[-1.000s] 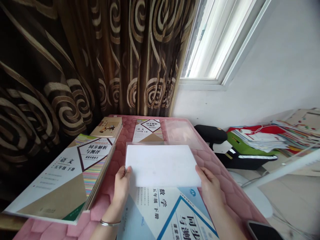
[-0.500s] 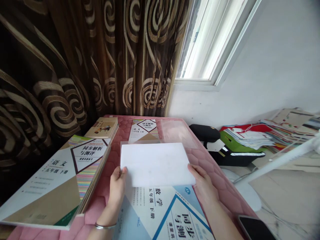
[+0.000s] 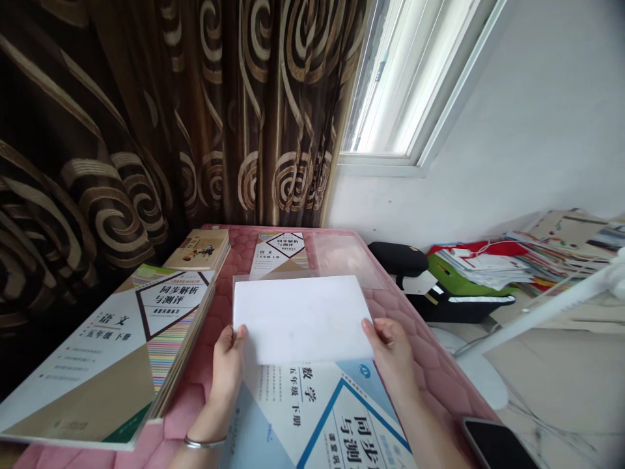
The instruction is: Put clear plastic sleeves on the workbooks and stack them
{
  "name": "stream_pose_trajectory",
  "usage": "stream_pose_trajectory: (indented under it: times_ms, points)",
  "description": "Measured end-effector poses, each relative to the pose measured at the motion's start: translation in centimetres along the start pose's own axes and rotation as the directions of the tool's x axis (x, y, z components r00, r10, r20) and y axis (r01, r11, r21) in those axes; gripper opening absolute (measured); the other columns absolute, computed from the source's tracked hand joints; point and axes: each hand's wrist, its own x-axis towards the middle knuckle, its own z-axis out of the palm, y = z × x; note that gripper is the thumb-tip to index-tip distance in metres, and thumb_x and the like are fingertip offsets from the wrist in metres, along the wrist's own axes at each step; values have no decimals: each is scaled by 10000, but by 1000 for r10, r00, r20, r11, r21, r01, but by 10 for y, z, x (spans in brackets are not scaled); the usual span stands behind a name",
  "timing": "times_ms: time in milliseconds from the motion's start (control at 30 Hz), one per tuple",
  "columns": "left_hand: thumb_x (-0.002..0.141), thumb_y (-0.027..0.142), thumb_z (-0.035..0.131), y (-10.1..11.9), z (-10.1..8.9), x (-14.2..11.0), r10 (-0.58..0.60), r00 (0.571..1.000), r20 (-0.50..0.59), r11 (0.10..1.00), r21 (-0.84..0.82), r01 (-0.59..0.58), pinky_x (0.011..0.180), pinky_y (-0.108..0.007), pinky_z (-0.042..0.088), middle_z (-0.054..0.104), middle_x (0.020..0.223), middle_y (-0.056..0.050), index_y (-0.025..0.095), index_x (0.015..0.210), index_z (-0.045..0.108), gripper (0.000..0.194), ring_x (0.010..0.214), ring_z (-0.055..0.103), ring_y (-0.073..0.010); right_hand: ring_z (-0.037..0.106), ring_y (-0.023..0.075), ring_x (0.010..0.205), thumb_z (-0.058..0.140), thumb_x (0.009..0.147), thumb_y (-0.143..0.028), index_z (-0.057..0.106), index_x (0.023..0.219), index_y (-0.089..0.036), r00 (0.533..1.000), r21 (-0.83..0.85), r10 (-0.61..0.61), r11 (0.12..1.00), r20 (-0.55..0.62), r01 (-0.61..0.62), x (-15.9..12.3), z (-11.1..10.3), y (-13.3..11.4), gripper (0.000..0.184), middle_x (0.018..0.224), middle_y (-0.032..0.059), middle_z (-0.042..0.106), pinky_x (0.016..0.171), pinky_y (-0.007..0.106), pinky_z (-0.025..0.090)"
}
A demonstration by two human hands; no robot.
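A stack of white paper, with a clear plastic edge showing along its left and top, is held up level between both hands. My left hand pinches its left side, thumb on top. On the right side, my right hand has its thumb on the paper's edge and its other fingers curled at or under it. Below the paper lies a blue and white math workbook, its upper part covered. Behind the paper is another workbook, partly hidden, beside a clear plastic sleeve.
A pile of workbooks and a small tan book are on the left of the pink quilted table cover. A phone lies at the front right. Beyond the table stand a white lamp arm, a black bag and piled papers.
My right hand's thumb and fingers have shifted slightly along the paper's right edge. The paper stays at nearly the same place, and the view has moved only a little.
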Motion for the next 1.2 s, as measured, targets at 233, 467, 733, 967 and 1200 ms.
stream_pose_trajectory:
  times_ms: [233, 467, 733, 967, 1200]
  points:
    - [708, 615, 608, -3, -1, 2, -7, 1000, 6, 1000, -10, 7, 516, -199, 329, 466, 647, 35, 175, 693, 495, 454, 574, 390, -92, 592, 197, 647, 644, 697, -587, 606, 750, -196, 997, -59, 69, 996, -27, -71, 0, -4, -7, 396, 729, 43, 663, 528, 273, 452]
    - [723, 593, 610, -3, -1, 1, -3, 1000, 14, 1000, -27, 3, 521, -203, 338, 487, 666, 24, 166, 719, 526, 436, 581, 400, -92, 565, 185, 574, 655, 676, -557, 622, 698, -199, 990, 52, 139, 989, 22, -140, 0, -4, -15, 361, 655, 17, 653, 474, 269, 418]
    - [736, 590, 597, -1, -1, 1, -6, 999, 43, 1000, -16, 7, 531, -204, 336, 473, 677, 23, 168, 719, 503, 433, 599, 395, -97, 553, 186, 602, 664, 676, -554, 679, 749, -201, 987, 88, 134, 986, 90, -142, 1, -3, -14, 360, 698, 18, 664, 511, 278, 420]
    - [714, 574, 626, 3, 0, 0, -14, 999, 48, 999, -48, 17, 558, -214, 364, 546, 712, -3, 156, 762, 568, 425, 624, 448, -113, 476, 166, 534, 635, 677, -608, 605, 606, -204, 997, 0, 70, 998, 31, -70, -1, 0, -11, 411, 577, 8, 577, 484, 280, 370]
    - [704, 607, 620, 1, 1, 1, -25, 999, 37, 999, -31, 26, 554, -215, 350, 531, 703, 3, 162, 752, 543, 454, 617, 435, -114, 486, 168, 553, 591, 722, -608, 583, 613, -204, 1000, -63, 8, 998, -16, -9, -2, 4, -8, 419, 591, 20, 573, 483, 272, 379]
